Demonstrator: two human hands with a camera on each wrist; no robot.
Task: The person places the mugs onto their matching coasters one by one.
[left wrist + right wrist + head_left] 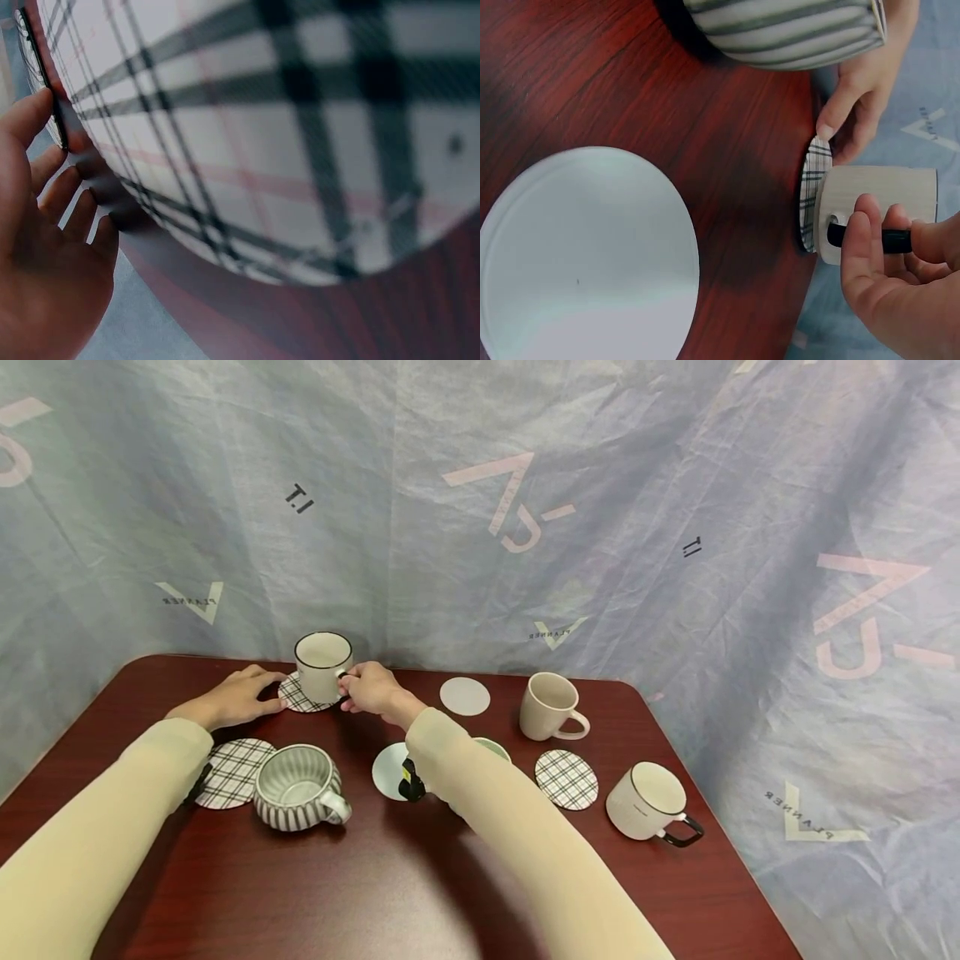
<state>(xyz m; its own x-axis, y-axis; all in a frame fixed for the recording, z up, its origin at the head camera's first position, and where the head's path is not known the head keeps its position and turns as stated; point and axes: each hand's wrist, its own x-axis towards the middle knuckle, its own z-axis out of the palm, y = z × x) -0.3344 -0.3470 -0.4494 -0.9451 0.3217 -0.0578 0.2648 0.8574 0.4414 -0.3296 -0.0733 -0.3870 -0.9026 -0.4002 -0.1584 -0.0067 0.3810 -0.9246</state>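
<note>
At the table's far left, a white mug (321,670) with a dark rim stands upright on a round plaid coaster (291,691). My right hand (372,688) grips its black handle (896,241), fingers curled round it in the right wrist view. My left hand (238,696) lies at the coaster's left edge, thumb and forefinger touching the edge, the other fingers loosely extended in the left wrist view. A larger plaid coaster (238,768) lies below my left wrist, and beside it is a ribbed grey-and-white cup (292,814), its handle to the right.
A pale round coaster (390,770) and a light green cup (491,747) lie partly behind my right sleeve. Further right are a white coaster (465,696), a beige mug (542,714), another plaid coaster (566,779) and a white mug with black handle (637,810). A curtain (480,527) hangs behind.
</note>
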